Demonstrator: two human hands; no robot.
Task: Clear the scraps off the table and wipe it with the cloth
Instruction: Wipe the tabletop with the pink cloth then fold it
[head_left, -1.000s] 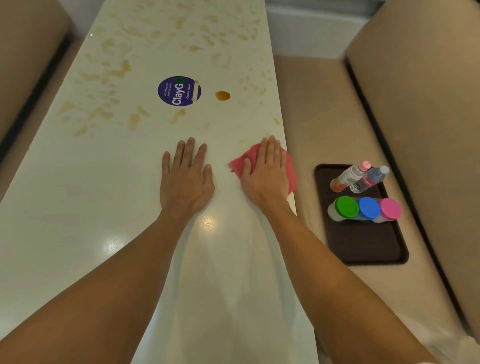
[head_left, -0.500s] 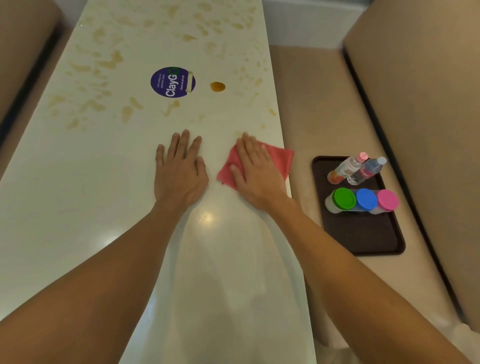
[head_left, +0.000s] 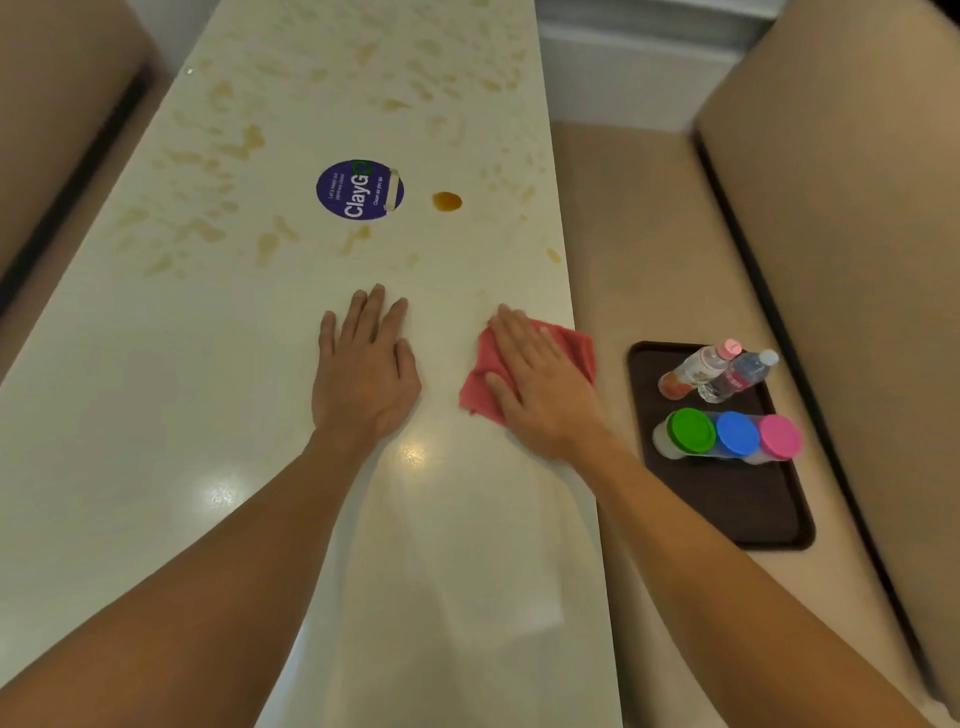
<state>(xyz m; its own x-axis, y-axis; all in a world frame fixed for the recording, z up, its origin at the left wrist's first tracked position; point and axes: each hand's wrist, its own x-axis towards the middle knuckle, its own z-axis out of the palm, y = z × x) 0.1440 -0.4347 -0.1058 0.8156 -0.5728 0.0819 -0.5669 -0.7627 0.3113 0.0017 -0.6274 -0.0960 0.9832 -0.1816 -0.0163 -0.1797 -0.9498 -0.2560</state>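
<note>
A long pale table (head_left: 156, 415) runs away from me, its far half covered with yellowish-brown smears (head_left: 208, 228) and one dark amber blob (head_left: 447, 201). My right hand (head_left: 540, 384) lies flat, fingers together, pressing a red cloth (head_left: 571, 345) onto the table near its right edge; most of the cloth is hidden under the palm. My left hand (head_left: 363, 369) rests flat on the bare tabletop just left of it, fingers slightly spread, holding nothing. The near half of the table looks glossy with light reflections.
A round purple "ClayGo" sticker (head_left: 359, 189) sits mid-table. On the beige bench (head_left: 649, 249) to the right lies a dark brown tray (head_left: 753, 509) with two small bottles (head_left: 717, 370) and three tubs with green, blue and pink lids (head_left: 735, 434). Padded seat backs flank both sides.
My right hand has slid the cloth slightly left from the table's right edge, turning its fingers leftward. My left hand has stayed flat in place.
</note>
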